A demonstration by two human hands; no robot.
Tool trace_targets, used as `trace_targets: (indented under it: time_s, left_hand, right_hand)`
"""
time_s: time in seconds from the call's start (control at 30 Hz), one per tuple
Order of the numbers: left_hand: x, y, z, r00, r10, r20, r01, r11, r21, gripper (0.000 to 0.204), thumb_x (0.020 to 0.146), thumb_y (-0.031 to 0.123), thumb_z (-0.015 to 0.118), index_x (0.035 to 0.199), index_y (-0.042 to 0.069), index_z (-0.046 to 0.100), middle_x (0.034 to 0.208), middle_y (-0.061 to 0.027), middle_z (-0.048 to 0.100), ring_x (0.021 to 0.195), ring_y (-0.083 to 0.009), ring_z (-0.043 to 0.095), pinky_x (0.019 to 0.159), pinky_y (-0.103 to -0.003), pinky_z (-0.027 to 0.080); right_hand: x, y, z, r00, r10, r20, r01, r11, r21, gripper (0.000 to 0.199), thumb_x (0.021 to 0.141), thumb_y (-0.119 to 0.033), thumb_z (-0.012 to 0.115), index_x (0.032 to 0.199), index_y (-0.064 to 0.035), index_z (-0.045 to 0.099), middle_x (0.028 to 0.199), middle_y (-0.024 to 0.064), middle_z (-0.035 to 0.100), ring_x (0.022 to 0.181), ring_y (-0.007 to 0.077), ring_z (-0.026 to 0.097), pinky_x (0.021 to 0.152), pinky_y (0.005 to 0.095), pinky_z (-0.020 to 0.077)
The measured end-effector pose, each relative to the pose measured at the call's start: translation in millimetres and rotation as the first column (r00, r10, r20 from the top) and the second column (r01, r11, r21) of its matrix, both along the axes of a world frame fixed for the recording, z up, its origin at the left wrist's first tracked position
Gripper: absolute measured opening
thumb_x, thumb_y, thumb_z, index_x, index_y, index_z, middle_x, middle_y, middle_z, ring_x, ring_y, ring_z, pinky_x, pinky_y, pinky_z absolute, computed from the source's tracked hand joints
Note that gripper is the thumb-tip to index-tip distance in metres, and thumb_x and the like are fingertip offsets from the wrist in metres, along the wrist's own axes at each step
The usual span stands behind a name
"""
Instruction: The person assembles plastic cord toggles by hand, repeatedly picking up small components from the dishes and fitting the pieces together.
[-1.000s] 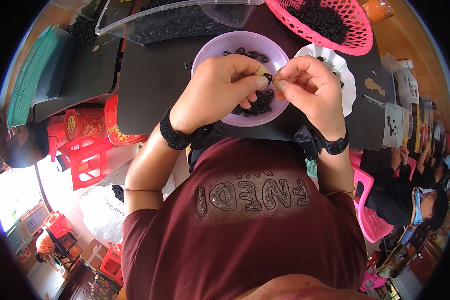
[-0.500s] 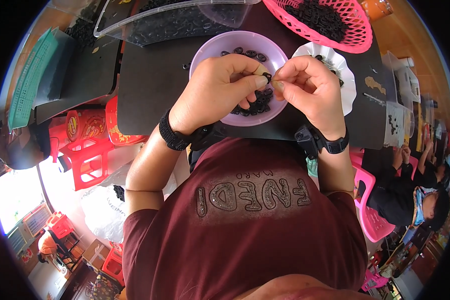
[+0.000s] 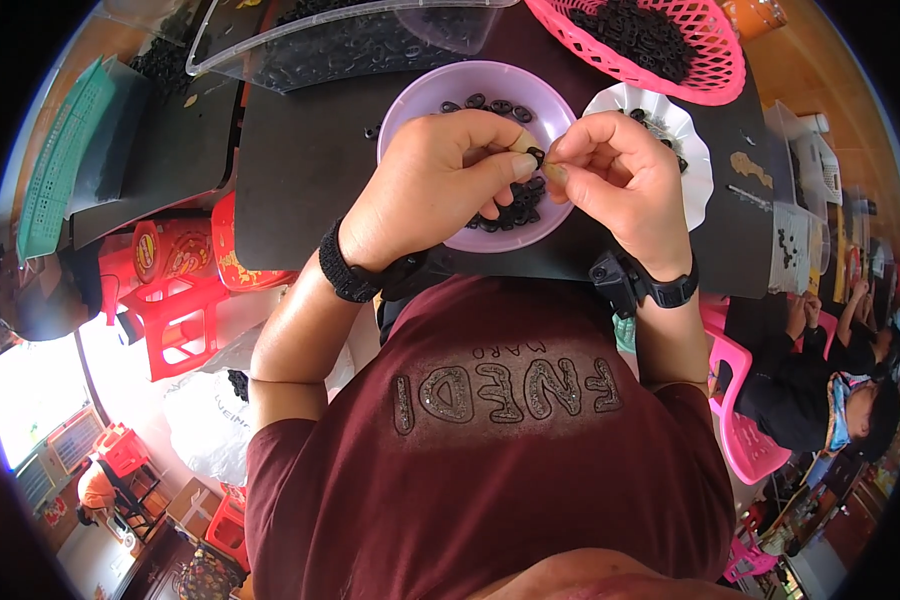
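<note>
My left hand and my right hand meet fingertip to fingertip above a lilac plastic bowl that holds several small black rings. Both hands pinch one small black ring between thumbs and forefingers. Each wrist wears a black band. A white scalloped dish with a few black pieces sits just right of the bowl, behind my right hand.
A pink mesh basket full of black pieces stands at the back right. A clear plastic tray of black pieces lies at the back left. The dark tabletop carries them. Red stools stand at the lower left; another person sits at the right.
Both hands stay over the bowl; the fingers have shifted slightly around the small black ring.
</note>
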State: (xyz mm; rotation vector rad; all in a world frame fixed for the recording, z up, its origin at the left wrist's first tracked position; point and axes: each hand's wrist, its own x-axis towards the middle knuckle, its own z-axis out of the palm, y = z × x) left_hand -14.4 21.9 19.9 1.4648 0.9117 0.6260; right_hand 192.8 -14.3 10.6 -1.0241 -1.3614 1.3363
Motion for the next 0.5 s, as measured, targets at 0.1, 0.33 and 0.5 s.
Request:
trace_targets:
  time_s: [0.1, 0.33, 0.5]
  left_hand:
    - [1.5, -1.4, -0.5, 1.000, 0.013, -0.016, -0.013, 0.999, 0.031, 0.018, 0.092, 0.008, 0.064, 0.105, -0.005, 0.066, 0.083, -0.0034, 0.065, 0.067, -0.0068, 0.060, 0.060, -0.022, 0.052]
    - [1.1, -2.9, -6.7, 0.989, 0.049, -0.142, 0.007, 0.930, 0.367, 0.015, 0.088, 0.004, 0.067, 0.102, -0.004, 0.068, 0.083, -0.0068, 0.067, 0.064, -0.0090, 0.063, 0.057, -0.023, 0.052]
    - [1.5, -2.4, -12.9, 0.981, 0.072, -0.182, 0.016, 0.898, 0.439, 0.015, 0.088, 0.004, 0.067, 0.102, -0.003, 0.068, 0.084, -0.0082, 0.068, 0.064, -0.0101, 0.064, 0.057, -0.023, 0.052]
  right_hand:
    - [-0.2, -0.2, 0.4, 1.000, -0.001, 0.008, 0.001, 1.000, -0.011, 0.017, 0.083, 0.009, 0.064, 0.097, -0.0002, 0.061, 0.085, 0.0022, 0.065, 0.076, 0.0071, 0.063, 0.069, 0.0208, 0.0527]
    - [-4.0, 2.2, -1.7, 0.990, -0.008, 0.140, 0.007, 1.000, 0.009, 0.015, 0.081, 0.012, 0.060, 0.090, 0.0005, 0.059, 0.085, 0.0044, 0.065, 0.071, 0.0093, 0.063, 0.066, 0.0223, 0.0518]
    - [-6.0, 4.8, -6.7, 0.983, -0.025, 0.180, 0.025, 1.000, 0.002, 0.014, 0.080, 0.010, 0.062, 0.090, 0.0000, 0.060, 0.084, 0.0018, 0.064, 0.072, 0.0075, 0.063, 0.067, 0.0215, 0.0518]
